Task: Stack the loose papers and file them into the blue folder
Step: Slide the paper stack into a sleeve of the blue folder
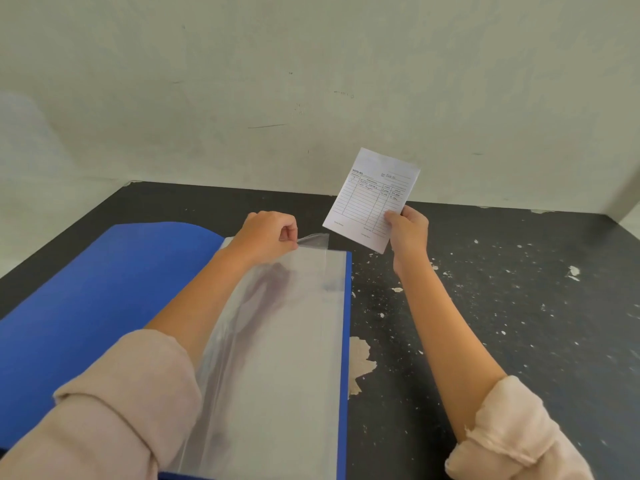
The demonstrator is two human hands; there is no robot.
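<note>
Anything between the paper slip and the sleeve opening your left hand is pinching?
Nothing. In the head view, only bare dark table shows between the paper slip and the clear sleeve pinched by the left hand.

Soft even daylight; faint shadows; wide-angle bending at edges; slight blur overall

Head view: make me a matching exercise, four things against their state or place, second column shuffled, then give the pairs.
Things:
1. left hand
2. right hand
3. blue folder
4. table

States:
A. lying open
B. dark, flecked with chipped paint
C. pinching the top edge of a clear sleeve
D. holding a lined note slip up off the table

Pairs: 1-C, 2-D, 3-A, 4-B
</note>
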